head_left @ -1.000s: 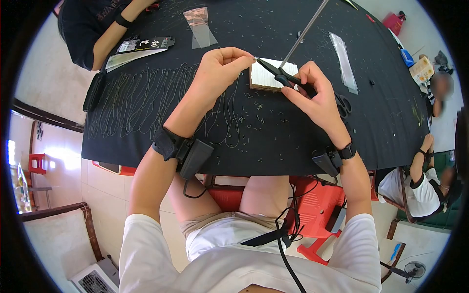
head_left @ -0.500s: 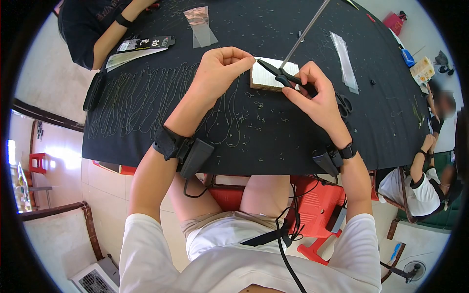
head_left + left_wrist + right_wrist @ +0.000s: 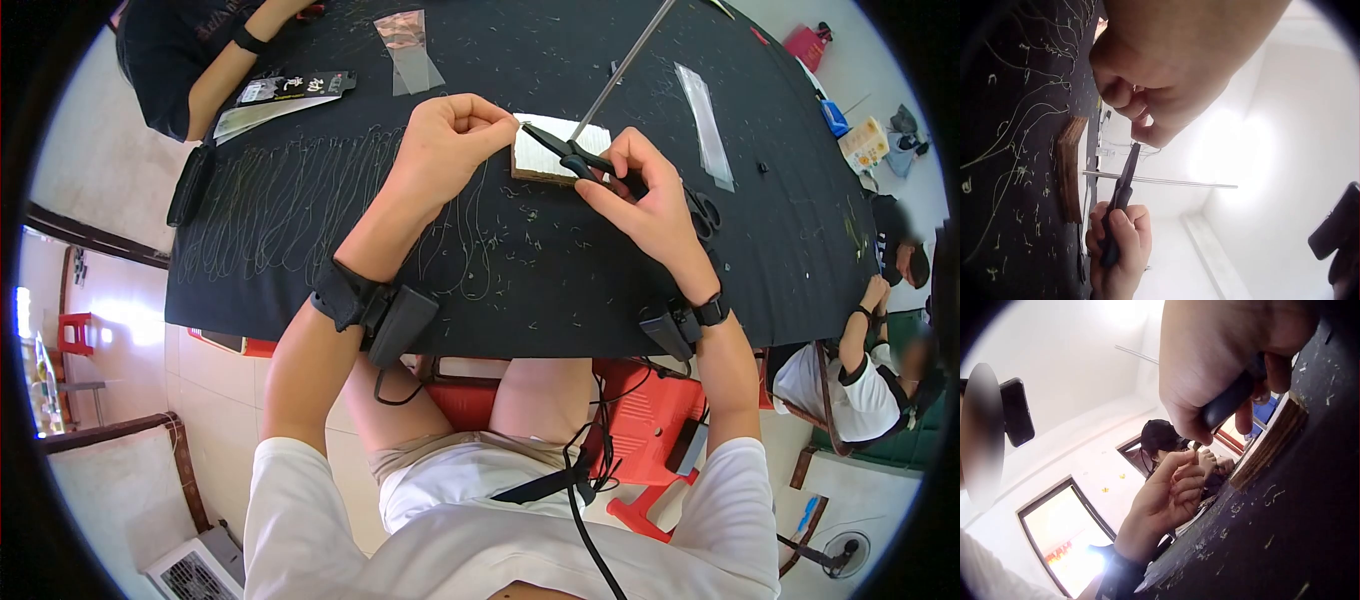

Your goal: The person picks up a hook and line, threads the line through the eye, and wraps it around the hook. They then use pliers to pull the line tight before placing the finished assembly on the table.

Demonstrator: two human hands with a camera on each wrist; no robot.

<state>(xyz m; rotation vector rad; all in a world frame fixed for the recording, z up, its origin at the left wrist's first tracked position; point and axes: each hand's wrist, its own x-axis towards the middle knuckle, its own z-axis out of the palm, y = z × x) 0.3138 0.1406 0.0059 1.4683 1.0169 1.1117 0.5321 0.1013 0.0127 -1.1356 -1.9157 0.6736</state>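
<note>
My left hand [image 3: 445,145] pinches the end of a thin thread between thumb and forefinger, above the left edge of a white-topped block [image 3: 533,160]. Fine strands of the thread [image 3: 1154,150] stick out at the fingertips in the left wrist view. In my right hand [image 3: 650,200] are black-handled scissors [image 3: 567,150], gripped by the handles with fingers and thumb. Their dark blades point left, tips right at the pinched thread. A thin metal rod [image 3: 622,72] rises from the block behind the scissors.
Rows of looped threads [image 3: 290,205] lie on the black tablecloth [image 3: 600,310] at left, with small clippings scattered nearer. Another pair of scissors [image 3: 706,214] rests beside my right wrist. Clear plastic sleeves [image 3: 705,125] lie farther right. Another person's arm [image 3: 220,80] reaches in at upper left.
Both hands, the thread and the scissors stay almost in place, with the blade tips very slightly shifted left. At the far right, a person in the background has moved lower.
</note>
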